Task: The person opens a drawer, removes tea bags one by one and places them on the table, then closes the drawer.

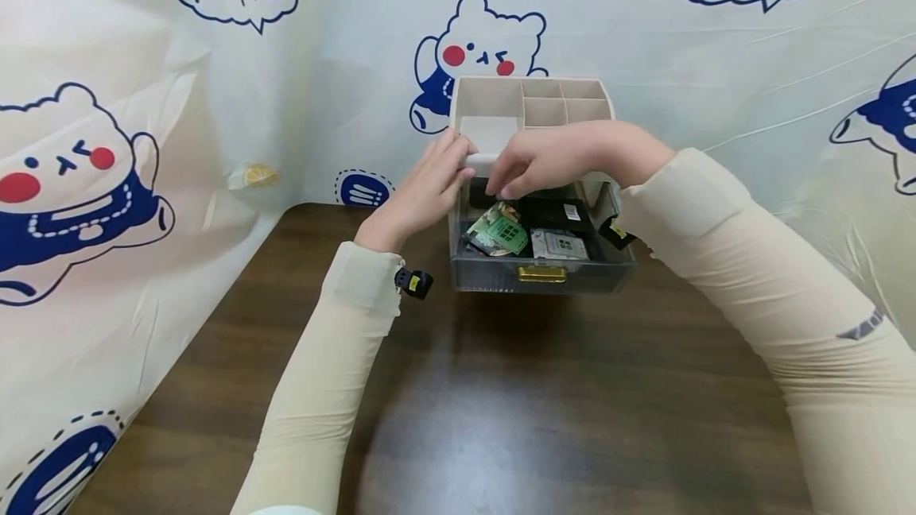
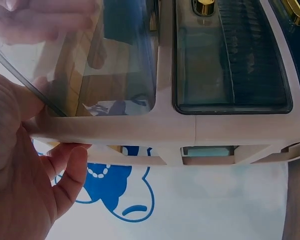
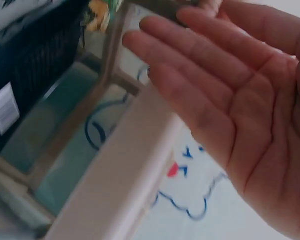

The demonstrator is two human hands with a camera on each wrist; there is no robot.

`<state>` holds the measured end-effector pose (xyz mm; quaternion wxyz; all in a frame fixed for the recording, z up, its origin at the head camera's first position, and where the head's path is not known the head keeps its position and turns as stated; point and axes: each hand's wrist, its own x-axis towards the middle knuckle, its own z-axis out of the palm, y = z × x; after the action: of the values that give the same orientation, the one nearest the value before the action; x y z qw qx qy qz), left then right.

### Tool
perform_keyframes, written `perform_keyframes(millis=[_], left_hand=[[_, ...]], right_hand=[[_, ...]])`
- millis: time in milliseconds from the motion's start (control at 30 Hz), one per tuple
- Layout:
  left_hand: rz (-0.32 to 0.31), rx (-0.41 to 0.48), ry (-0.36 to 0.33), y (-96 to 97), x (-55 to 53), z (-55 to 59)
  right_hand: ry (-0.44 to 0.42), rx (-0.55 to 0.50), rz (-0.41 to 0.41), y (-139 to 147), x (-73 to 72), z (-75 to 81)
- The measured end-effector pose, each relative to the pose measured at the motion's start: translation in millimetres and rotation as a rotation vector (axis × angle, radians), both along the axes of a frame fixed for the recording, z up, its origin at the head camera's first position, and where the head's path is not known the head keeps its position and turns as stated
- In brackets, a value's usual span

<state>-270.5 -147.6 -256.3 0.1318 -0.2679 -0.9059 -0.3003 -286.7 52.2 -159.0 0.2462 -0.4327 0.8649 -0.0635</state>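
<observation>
A beige desk organizer (image 1: 533,102) with open top compartments stands at the table's far edge. Its grey see-through drawer (image 1: 608,276) with a gold handle (image 1: 541,273) is pulled out. In it lie a green packet (image 1: 501,230), a grey packet (image 1: 558,245) and black items (image 1: 554,213). My left hand (image 1: 454,169) grips the organizer's left front corner; in the left wrist view its thumb (image 2: 65,170) lies under the beige frame (image 2: 179,130) and the fingers lie over it. My right hand (image 1: 501,181) hovers over the back of the drawer, palm (image 3: 229,95) flat, fingers straight, holding nothing.
The dark wooden table (image 1: 501,404) stretches toward me in front of the drawer. A white sheet printed with blue bears (image 1: 107,181) hangs behind and along the left side. A lower drawer front (image 2: 229,60) with another gold knob shows in the left wrist view.
</observation>
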Motion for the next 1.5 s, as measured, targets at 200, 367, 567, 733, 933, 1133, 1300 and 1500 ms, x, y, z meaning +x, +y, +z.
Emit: perform_keyframes(millis=[200,367,567,733,933,1133,1300,1500], left_hand=[[-0.018,-0.026,0.04,3.7,-2.4,0.1],[-0.031,-0.015,0.035,4.0,-2.3,1.0],[-0.018,-0.022,0.033,3.3,-1.9,3.9],[-0.012,-0.026,0.027,1.9,-1.6,2.8],[-0.024,-0.032,0.027,1.4,-3.2,5.7],[-0.011,-0.031,0.013,0.5,-3.9,6.3],[-0.01,-0.025,0.004,0.6,-3.3,4.4],[0.004,-0.026,-0.004,-1.9,-1.6,1.8]], right_hand=[[-0.055,0.125,0.052,-17,-1.9,-11.1],[-0.077,0.204,0.035,-21,-0.5,-14.9],[-0.034,0.219,0.045,-20,1.4,-16.8],[0.045,0.214,0.074,-17,5.4,-17.7],[0.101,0.135,0.116,-11,5.6,-10.6],[0.1,0.094,0.13,-11,4.5,-11.1],[0.102,0.137,0.13,-12,5.8,-17.2],[0.157,0.172,0.155,-10,11.1,-22.7]])
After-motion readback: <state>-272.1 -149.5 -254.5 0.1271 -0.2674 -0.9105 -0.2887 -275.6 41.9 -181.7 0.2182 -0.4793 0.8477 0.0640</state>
